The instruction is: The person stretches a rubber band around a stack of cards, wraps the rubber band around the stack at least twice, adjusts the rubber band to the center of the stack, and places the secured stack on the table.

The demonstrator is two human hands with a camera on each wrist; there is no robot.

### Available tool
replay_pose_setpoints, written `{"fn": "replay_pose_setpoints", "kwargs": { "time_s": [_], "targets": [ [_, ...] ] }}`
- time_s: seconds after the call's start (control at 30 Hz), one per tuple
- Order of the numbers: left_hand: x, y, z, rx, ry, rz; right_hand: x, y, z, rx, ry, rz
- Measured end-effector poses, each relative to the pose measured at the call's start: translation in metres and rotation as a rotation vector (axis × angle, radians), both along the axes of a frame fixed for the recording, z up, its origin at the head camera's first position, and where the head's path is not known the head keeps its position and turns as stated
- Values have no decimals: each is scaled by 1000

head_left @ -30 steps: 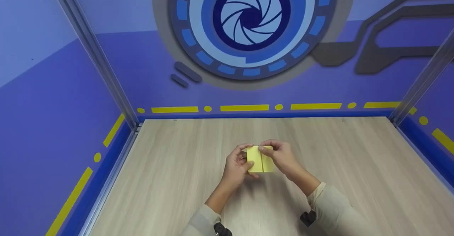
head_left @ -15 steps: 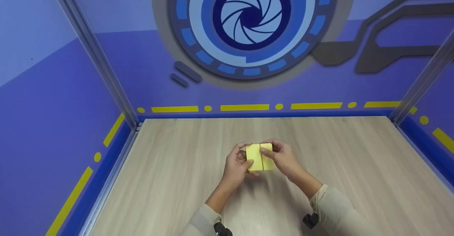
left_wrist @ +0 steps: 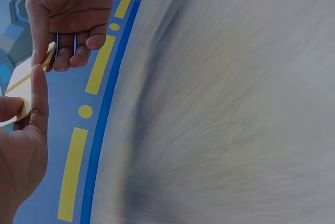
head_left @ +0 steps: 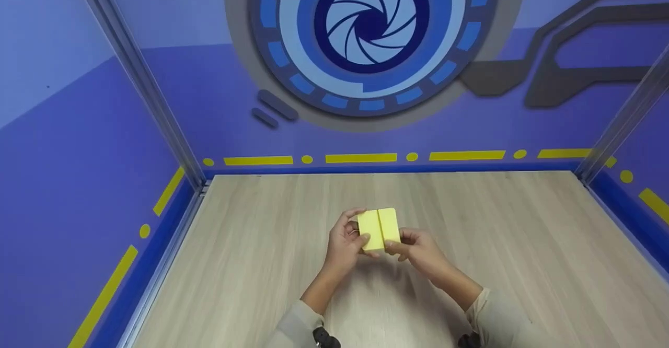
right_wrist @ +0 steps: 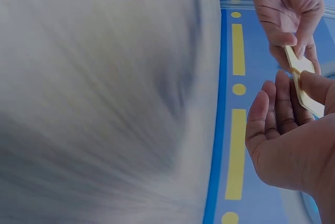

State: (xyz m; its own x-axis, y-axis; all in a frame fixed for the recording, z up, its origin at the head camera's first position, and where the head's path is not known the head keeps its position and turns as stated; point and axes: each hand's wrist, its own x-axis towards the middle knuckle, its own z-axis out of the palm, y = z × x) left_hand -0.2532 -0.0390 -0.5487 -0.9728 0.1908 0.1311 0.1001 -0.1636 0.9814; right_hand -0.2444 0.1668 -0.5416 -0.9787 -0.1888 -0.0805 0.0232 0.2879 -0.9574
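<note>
A small, thin, yellow square card-like piece is held up over the table between both hands. A raised line runs down it right of its middle, and the strip on the right stands slightly higher than the left panel. My left hand grips its left side, thumb on the front at the lower left, index finger reaching to the top edge. At the lower right corner my right hand pinches it, thumb in front and fingers behind. Seen nearly edge-on in the right wrist view, the yellow piece shows a step across its face.
Beneath the hands lies a light wood-grain table. Blue-purple printed panels with yellow dashes stand at its back and sides, joined by metal corner posts. Black wrist devices sit at both sleeves.
My right hand has slid from the yellow piece's top edge down to its lower right corner. The piece has moved slightly up and left and tilted a little; my left hand keeps its grip.
</note>
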Motion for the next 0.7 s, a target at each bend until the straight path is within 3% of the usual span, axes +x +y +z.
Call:
{"fn": "replay_pose_setpoints", "kwargs": {
  "time_s": [0.4, 0.7],
  "targets": [
    [1, 2, -4, 31, -4, 43, 3, -2, -8, -67, -38, 2],
    [1, 3, -4, 30, -25, 59, 4, -5, -6, -76, -47, 26]
  ]
}}
